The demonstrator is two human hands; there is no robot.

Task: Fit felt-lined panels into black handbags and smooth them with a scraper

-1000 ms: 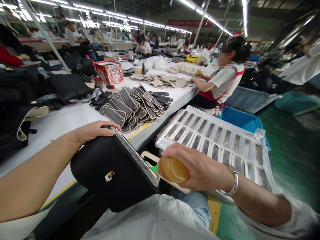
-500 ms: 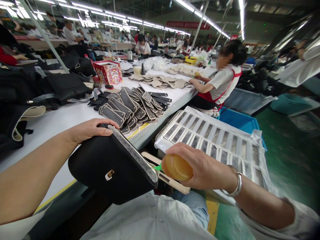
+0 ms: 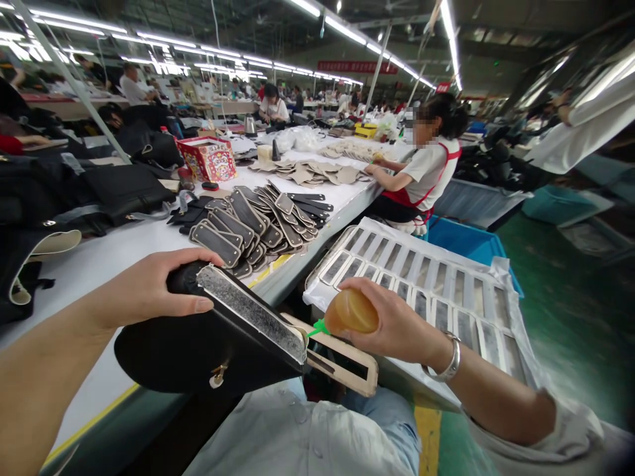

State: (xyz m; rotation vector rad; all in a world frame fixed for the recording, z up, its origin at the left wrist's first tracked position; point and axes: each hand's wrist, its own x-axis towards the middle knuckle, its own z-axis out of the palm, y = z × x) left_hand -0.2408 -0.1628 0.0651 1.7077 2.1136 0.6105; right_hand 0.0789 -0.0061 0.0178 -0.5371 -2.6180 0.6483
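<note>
My left hand (image 3: pixel 163 284) grips the upper left end of a black bag (image 3: pixel 198 350), thumb on its near side and fingers over the far side. A grey, rough strip (image 3: pixel 253 314) with pale edges runs along the bag's upturned side. In my right hand (image 3: pixel 391 324) is a squeeze bottle (image 3: pixel 351 312) of amber liquid. Its green nozzle (image 3: pixel 319 327) points left, its tip at the strip's lower right end. Behind the nozzle lies a beige slotted frame (image 3: pixel 347 370), partly hidden by the bag.
Dark strap pieces (image 3: pixel 248 225) are heaped on the white table (image 3: pixel 94 264), near a red patterned box (image 3: pixel 207 158). At right, a tray (image 3: pixel 516 330) holds rows of framed pieces. A person (image 3: pixel 421 158) works farther along the table. Black bags (image 3: pixel 119 185) lie left.
The bag has tilted, showing more of the grey strip. My left hand has moved slightly left and down. The bottle stays in my right hand, its nozzle still at the strip's end.
</note>
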